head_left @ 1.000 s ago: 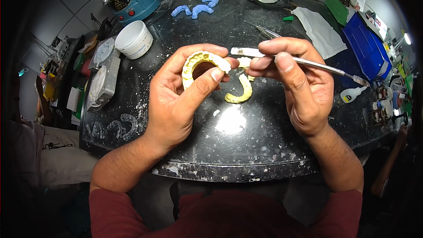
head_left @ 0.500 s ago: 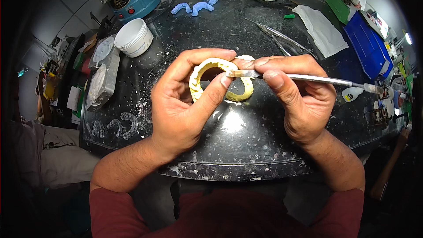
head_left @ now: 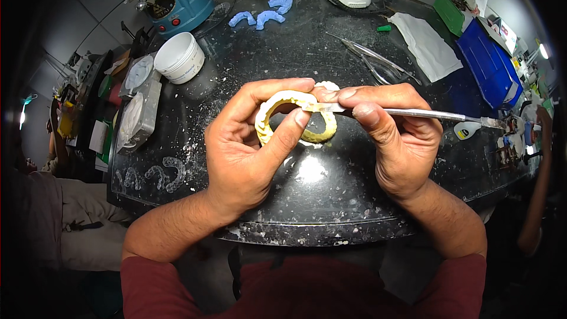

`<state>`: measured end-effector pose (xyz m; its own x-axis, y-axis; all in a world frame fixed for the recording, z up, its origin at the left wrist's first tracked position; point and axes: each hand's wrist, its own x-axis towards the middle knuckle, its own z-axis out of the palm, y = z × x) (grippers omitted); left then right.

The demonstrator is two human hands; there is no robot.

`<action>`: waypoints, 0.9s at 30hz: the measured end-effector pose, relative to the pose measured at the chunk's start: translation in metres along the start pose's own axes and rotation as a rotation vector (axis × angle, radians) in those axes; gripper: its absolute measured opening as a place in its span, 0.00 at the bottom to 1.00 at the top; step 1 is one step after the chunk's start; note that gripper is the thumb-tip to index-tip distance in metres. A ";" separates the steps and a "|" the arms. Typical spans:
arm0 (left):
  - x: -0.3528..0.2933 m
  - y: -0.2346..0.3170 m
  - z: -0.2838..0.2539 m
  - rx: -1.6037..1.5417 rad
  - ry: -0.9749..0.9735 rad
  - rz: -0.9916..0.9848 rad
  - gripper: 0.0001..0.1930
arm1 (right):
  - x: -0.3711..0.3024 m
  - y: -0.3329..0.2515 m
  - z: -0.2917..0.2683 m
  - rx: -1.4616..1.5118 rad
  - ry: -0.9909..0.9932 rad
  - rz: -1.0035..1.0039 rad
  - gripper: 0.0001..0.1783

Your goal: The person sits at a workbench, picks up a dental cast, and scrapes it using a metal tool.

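Observation:
My left hand [head_left: 242,142] is closed round a pale yellow, horseshoe-shaped dental cast [head_left: 269,109], thumb at its front and fingers behind. My right hand [head_left: 398,136] pinches a long metal plaster knife [head_left: 416,113] between thumb and fingers. Its flat blade lies against the upper right of the cast, close to my left thumb tip. Below the blade, another curved yellow section [head_left: 322,134] shows, with a white toothed edge [head_left: 326,86] above my fingers; whether it belongs to the same cast I cannot tell.
On the dark, dust-flecked bench are clear aligner trays [head_left: 165,174], a white tub [head_left: 179,59], blue arch pieces [head_left: 270,20], metal pliers-like tools [head_left: 378,59] and a white cloth [head_left: 426,47]. A blue machine [head_left: 183,6] stands far left, a blue bin [head_left: 487,62] far right.
The view has shifted slightly. My hands, the cast and the knife sit a little lower in the picture; the blade still rests on the same part of the cast.

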<state>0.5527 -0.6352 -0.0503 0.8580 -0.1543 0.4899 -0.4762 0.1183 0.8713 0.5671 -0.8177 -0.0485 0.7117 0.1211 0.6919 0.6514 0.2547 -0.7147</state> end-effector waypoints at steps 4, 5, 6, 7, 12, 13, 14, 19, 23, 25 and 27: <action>-0.001 0.002 0.001 -0.017 0.004 -0.038 0.15 | -0.002 0.003 0.000 0.056 0.031 0.071 0.05; 0.000 0.003 0.001 -0.021 0.011 -0.057 0.15 | -0.002 0.003 0.000 0.077 0.046 0.101 0.05; 0.000 0.003 0.002 -0.023 0.010 -0.056 0.15 | -0.002 0.002 0.000 0.074 0.046 0.101 0.05; 0.000 0.003 0.003 -0.031 0.007 -0.060 0.15 | -0.002 0.002 0.001 0.071 0.051 0.103 0.05; 0.003 0.002 -0.001 -0.085 -0.020 -0.076 0.15 | 0.001 0.004 -0.001 0.085 0.049 0.088 0.05; 0.004 0.001 -0.001 -0.101 -0.014 -0.081 0.15 | 0.001 0.006 -0.004 0.156 0.090 0.121 0.06; 0.006 -0.001 -0.001 -0.117 -0.009 -0.086 0.15 | 0.004 0.007 -0.004 0.193 0.105 0.101 0.06; 0.008 -0.002 -0.005 -0.112 0.032 -0.119 0.16 | 0.006 0.008 -0.008 0.116 0.073 0.073 0.08; 0.011 -0.003 -0.004 -0.101 0.043 -0.022 0.15 | 0.005 0.000 -0.001 0.180 0.045 0.082 0.09; 0.010 0.003 -0.007 0.084 -0.004 -0.035 0.16 | 0.004 -0.005 -0.004 0.087 0.010 0.074 0.09; 0.013 0.004 -0.015 0.196 -0.039 0.004 0.17 | 0.007 -0.004 -0.007 -0.027 -0.041 0.023 0.11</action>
<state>0.5646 -0.6221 -0.0412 0.8497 -0.1923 0.4909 -0.5113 -0.0733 0.8563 0.5718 -0.8245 -0.0415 0.7158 0.1659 0.6783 0.6419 0.2259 -0.7327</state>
